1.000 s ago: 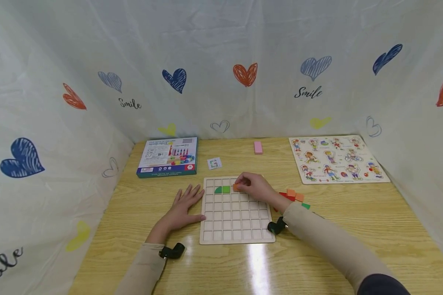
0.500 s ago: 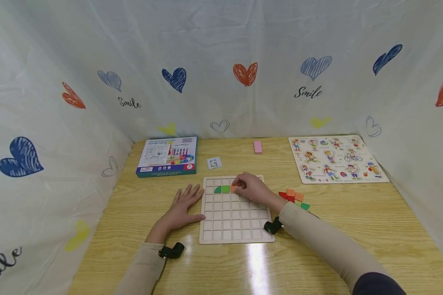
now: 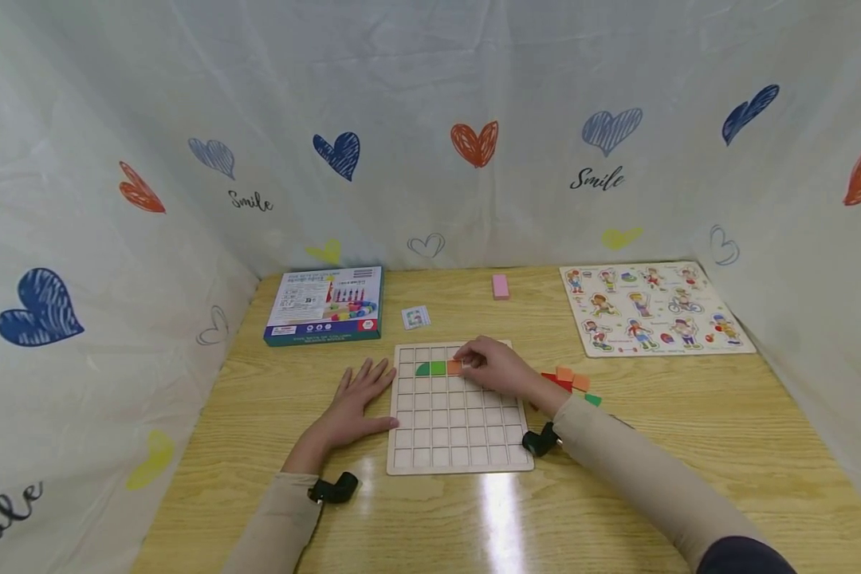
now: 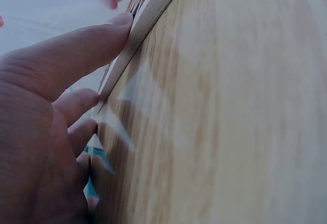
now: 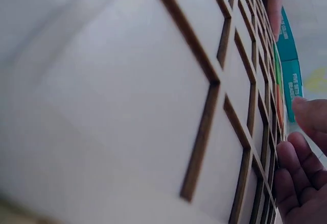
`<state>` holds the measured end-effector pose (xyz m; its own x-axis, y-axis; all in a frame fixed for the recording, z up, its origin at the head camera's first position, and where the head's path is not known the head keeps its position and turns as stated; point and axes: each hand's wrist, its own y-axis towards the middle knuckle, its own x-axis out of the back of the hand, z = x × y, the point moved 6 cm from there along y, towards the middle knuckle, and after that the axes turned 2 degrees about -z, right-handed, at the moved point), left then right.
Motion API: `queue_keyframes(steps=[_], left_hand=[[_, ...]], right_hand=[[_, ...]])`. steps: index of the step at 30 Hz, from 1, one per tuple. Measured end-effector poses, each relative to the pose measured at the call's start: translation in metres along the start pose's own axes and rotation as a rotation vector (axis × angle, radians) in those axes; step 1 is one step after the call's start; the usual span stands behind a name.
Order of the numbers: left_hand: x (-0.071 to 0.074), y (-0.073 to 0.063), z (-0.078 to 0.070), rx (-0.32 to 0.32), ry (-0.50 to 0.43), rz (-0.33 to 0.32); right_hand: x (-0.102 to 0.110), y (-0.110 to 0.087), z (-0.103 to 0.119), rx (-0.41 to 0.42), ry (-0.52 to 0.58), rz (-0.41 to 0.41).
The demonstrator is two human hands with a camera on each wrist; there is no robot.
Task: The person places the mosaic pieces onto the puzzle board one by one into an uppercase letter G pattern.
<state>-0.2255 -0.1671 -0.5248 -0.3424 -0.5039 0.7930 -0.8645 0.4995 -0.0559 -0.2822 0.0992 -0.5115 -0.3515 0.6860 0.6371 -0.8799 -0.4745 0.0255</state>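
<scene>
A wooden grid board [image 3: 459, 437] lies on the table. In one row near its far side sit a dark green quarter-round tile [image 3: 422, 370], a light green square tile [image 3: 438, 368] and an orange square tile [image 3: 453, 367], side by side. My left hand [image 3: 357, 405] lies spread on the table, with its thumb [image 4: 104, 38] against the board's left edge. Just right of the orange tile is my right hand [image 3: 500, 368]. In the right wrist view its fingers [image 5: 294, 157] are loosely bent, and nothing shows between them and the thumb.
Several loose tiles [image 3: 580, 383], red, orange and green, lie right of the board, partly behind my right forearm. Farther back are a boxed set [image 3: 324, 307], a small picture card [image 3: 415, 317], a pink block [image 3: 501, 287] and a picture puzzle board [image 3: 656, 309].
The orange tile has shifted slightly left and now lies in the cell beside the light green one. My right fingers have drawn off it to the right. The left hand stays put.
</scene>
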Motion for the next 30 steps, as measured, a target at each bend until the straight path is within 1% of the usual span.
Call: queue_keyframes(steps=[4,9,13,18,23,27,30], left_hand=[[0.000,0.001,0.000,0.000,-0.001,-0.002],[-0.001,0.001,0.000,-0.001,-0.001,0.001],[-0.001,0.001,0.001,0.005,0.001,0.006],[-0.001,0.001,0.002,0.015,0.001,0.005],[-0.002,0.001,0.003,0.017,0.008,0.008],[-0.002,0.002,0.003,0.010,0.004,0.008],[-0.002,0.002,0.003,0.008,0.003,0.005]], right_hand=[[0.011,-0.009,-0.006,0.010,0.040,-0.011],[0.030,-0.028,-0.019,-0.006,0.042,-0.069],[0.047,-0.046,-0.031,-0.034,0.036,-0.102],[0.067,-0.066,-0.048,-0.059,-0.003,-0.133],[0.084,-0.086,-0.064,-0.111,-0.009,-0.184],[0.096,-0.104,-0.073,-0.148,-0.019,-0.215],[0.102,-0.117,-0.079,-0.173,-0.038,-0.223]])
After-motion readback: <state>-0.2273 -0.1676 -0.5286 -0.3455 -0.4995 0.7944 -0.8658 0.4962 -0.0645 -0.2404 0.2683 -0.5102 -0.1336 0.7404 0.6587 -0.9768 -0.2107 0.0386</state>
